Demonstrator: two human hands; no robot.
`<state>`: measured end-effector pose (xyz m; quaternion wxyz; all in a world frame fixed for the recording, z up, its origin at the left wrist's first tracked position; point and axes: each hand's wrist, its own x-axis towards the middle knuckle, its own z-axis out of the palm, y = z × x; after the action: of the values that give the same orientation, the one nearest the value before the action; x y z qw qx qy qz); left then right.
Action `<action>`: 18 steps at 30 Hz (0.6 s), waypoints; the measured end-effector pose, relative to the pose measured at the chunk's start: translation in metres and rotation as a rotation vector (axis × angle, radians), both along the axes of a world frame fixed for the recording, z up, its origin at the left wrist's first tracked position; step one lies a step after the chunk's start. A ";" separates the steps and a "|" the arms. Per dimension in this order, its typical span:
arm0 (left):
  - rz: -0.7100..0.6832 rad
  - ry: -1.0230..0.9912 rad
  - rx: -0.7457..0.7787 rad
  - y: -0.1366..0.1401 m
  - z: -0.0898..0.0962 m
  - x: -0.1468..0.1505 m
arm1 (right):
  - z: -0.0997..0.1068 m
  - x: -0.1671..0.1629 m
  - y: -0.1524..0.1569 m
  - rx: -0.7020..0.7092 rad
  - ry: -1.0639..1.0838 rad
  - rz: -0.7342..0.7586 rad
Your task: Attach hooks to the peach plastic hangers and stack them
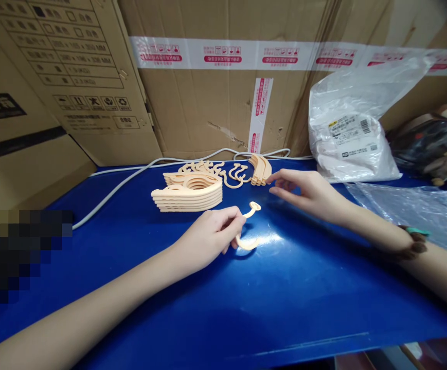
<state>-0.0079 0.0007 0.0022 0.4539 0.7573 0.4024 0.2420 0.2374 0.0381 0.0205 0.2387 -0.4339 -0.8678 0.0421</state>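
My left hand point(223, 228) is closed in a pinch on a cream plastic hanger hook point(249, 245), whose round flat end points away from me and whose curved tip points right. My right hand point(300, 192) reaches in from the right with thumb and fingers apart. Its fingertips are at a small stack of curved cream strips point(261, 168); whether they touch it I cannot tell. Left of that lie loose cream hooks point(233, 177) in a scattered pile. A neat stack of cream plastic hanger pieces point(192, 198) stands in front of the pile.
The blue tabletop point(208, 308) lies under everything. Cardboard boxes point(208, 108) wall off the back and left. A white cable point(119, 192) runs along the back. At the right stand a white plastic mailing bag point(346, 128) and a flat clear plastic sheet point(412, 208).
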 end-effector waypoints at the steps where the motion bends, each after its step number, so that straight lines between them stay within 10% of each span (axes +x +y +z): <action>1: 0.001 -0.001 0.007 0.000 0.001 0.000 | -0.001 -0.004 -0.004 0.010 -0.008 0.053; 11: -0.037 -0.041 -0.001 0.001 -0.002 -0.002 | -0.010 -0.034 -0.035 0.109 -0.159 0.257; 18: -0.083 0.003 -0.017 -0.002 0.002 -0.001 | -0.006 -0.026 -0.018 -0.359 0.450 0.033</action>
<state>-0.0091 -0.0014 0.0045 0.4694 0.7698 0.3733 0.2185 0.2112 0.0199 0.0143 0.3440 -0.4349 -0.7785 0.2942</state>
